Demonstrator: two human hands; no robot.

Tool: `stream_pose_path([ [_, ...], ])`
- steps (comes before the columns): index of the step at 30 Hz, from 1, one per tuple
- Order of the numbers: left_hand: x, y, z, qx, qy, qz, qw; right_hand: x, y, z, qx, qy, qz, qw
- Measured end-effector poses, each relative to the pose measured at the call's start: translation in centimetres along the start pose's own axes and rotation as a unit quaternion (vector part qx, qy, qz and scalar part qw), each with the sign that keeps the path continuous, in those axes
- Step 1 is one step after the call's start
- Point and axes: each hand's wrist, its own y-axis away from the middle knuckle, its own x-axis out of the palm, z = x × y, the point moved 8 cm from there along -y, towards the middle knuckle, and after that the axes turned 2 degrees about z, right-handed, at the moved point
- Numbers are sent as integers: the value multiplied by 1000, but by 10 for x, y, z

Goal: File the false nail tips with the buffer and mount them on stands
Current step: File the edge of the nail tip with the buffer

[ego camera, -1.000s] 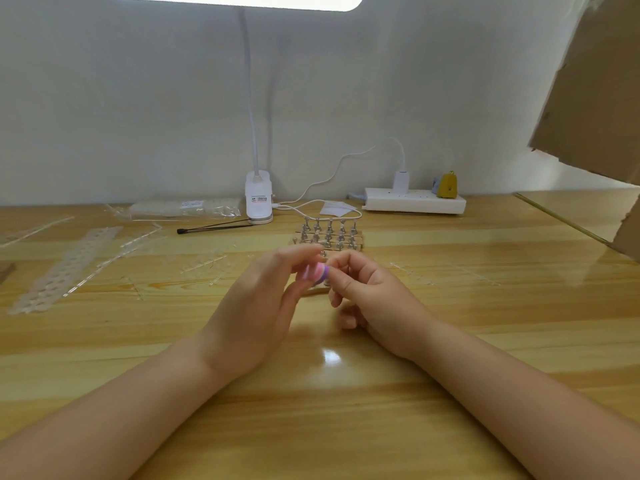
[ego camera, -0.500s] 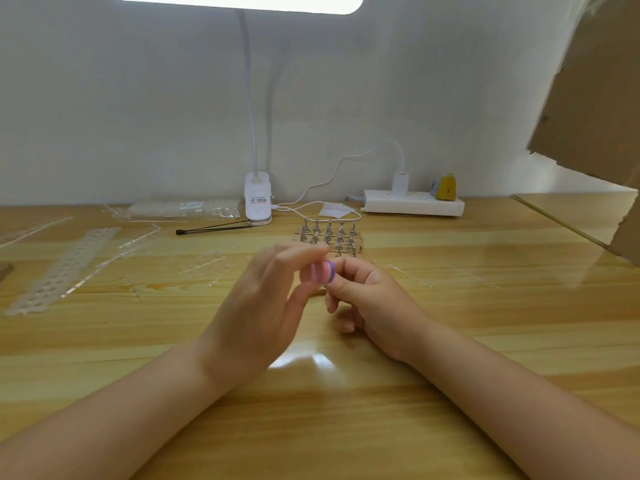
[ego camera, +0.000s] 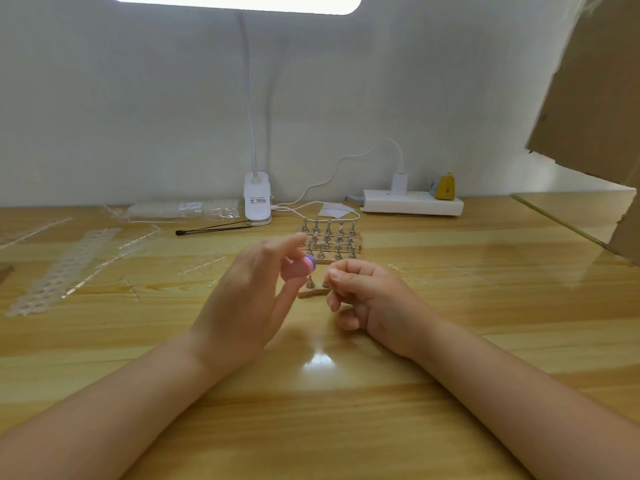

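Note:
My left hand (ego camera: pixel 252 299) holds a small pink and purple buffer (ego camera: pixel 302 267) between thumb and fingers, with the index finger stretched over it. My right hand (ego camera: pixel 374 296) sits just to the right, fingers curled, thumb and forefinger pinched together; a nail tip between them is too small to make out. Between the hands a small wooden base with metal stands (ego camera: pixel 313 287) lies on the table. Behind it is a wooden block with several rows of metal stands (ego camera: pixel 330 242).
Strips of clear nail tips (ego camera: pixel 65 268) lie at the left, with loose clear pieces (ego camera: pixel 201 266) nearby. At the back stand a lamp base (ego camera: pixel 257 199), a plastic bag (ego camera: pixel 183 209), a black stick (ego camera: pixel 214 228), a power strip (ego camera: pixel 412 202) and cardboard (ego camera: pixel 595 91) at the right.
The hands have drawn slightly apart. The buffer has come away from the right fingertips, and the small base with stands now shows between the hands.

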Motion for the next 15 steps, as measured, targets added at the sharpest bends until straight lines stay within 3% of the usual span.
stream_pose_path([
  [4,6,2,-17,56,27,4,998,6,0,-1,-1,32,27,999],
  [9,1,3,4,-26,7,0,1000,3,0,0,11,1,26,1000],
  [13,5,3,-13,15,71,1,997,5,2,0,1,29,26,999],
  [15,9,5,-6,-17,64,22,998,5,3,2,3,7,24,1000],
])
